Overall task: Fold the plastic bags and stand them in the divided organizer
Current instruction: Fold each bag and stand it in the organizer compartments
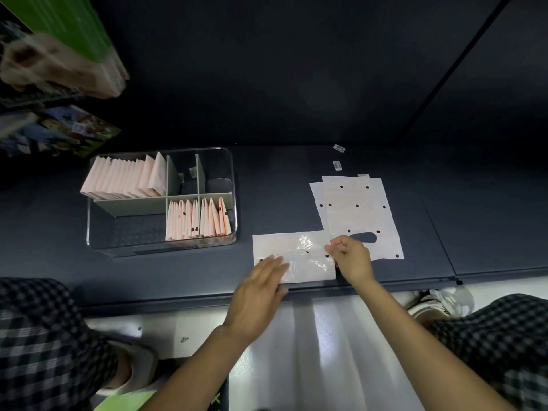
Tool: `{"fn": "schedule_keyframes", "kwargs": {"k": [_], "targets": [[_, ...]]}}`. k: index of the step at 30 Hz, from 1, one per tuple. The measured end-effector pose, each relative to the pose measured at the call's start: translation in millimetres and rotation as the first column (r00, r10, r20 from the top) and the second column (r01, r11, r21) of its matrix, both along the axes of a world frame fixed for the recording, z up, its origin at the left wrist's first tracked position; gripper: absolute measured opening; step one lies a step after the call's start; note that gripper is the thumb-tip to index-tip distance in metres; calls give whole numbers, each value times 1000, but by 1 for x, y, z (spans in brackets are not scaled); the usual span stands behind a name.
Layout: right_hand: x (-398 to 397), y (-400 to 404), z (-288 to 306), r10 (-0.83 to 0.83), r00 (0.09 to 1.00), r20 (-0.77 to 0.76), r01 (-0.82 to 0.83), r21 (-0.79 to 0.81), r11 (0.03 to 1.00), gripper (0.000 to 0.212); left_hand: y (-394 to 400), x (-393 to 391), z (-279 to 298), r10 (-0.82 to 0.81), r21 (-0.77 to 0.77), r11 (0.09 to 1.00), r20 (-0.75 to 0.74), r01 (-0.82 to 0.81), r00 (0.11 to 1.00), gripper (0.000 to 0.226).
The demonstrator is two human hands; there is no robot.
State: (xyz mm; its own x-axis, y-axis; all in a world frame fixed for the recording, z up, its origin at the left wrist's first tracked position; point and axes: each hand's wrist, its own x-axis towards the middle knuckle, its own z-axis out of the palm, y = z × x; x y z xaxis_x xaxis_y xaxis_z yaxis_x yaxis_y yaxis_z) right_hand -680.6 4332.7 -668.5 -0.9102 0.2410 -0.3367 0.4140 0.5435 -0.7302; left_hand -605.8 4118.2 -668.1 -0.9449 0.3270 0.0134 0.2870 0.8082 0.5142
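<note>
Standing folded bags upright keeps the divided organizer [161, 203] tidy at left on the dark surface [444, 232]. Beside it, the left hand [258, 289] lies flat, fingers straight, pinning the current bag [293, 256]; the right hand [351, 259] pinches its edge, likely to fold. Unfolded bags [358, 209] wait further right.

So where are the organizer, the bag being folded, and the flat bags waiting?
divided organizer [89, 232]: head view, clear front-left wall.
half-folded bag [296, 250]: head view, its middle.
flat bag stack [358, 209]: head view, top bag's centre.

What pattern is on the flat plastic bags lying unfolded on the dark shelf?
Pale pink with scattered dark dots, on the flat plastic bags; head view.
</note>
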Motion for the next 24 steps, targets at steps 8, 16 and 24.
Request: {"fn": "schedule_keyframes", "kwargs": {"k": [8,16,24], "targets": [[-5,-6,-10,24,1000,0,-24,123,992,11,-6,18,-22,-158,-319,929,116,187,981,73],[23,-24,6,267,909,-320,-96,463,881,26,-8,17,-26,-188,-405,886,131,226,973,73],[81,-15,-17,885,458,-83,-453,835,313,47,-10,16,-30,-193,-393,893,106,219,976,74]]}}
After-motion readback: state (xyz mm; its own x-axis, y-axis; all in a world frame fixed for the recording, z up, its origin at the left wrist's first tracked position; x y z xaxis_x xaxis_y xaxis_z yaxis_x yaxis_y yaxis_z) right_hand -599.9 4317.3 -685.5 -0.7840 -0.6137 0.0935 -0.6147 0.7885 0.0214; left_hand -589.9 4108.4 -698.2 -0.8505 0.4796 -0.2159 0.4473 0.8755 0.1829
